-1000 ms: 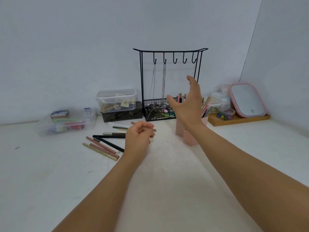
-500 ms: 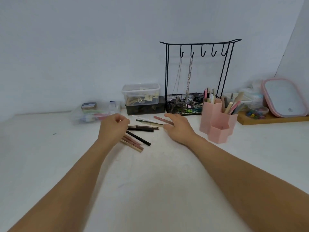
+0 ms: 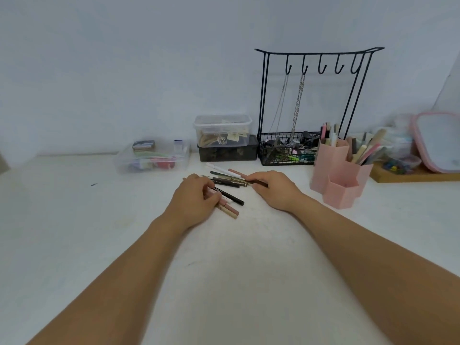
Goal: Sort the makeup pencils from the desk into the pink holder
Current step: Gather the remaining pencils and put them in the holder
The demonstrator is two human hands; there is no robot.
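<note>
Several makeup pencils (image 3: 230,196) lie in a loose pile on the white desk, in black, brown, pink, beige and white. My left hand (image 3: 196,199) lies over the pile's left end, with its fingers curled round a few pencil ends. My right hand (image 3: 272,189) is at the pile's right end and pinches the tip of a dark brown pencil (image 3: 231,181). The pink holder (image 3: 341,194), a cluster of hexagonal cups, stands to the right of my right hand. Its back cups hold several pencils and its front cup looks empty.
A black wire jewellery stand (image 3: 316,70) with a basket stands behind the holder. To its left is a clear box (image 3: 221,130) stacked on a dark box, and further left a flat clear case (image 3: 151,158). A pink-rimmed mirror (image 3: 438,140) leans at the far right on a wooden tray.
My right hand came down from in front of the holder to the pile and pinched a dark pencil. My left hand reached over the pile's left end and curled onto it.
</note>
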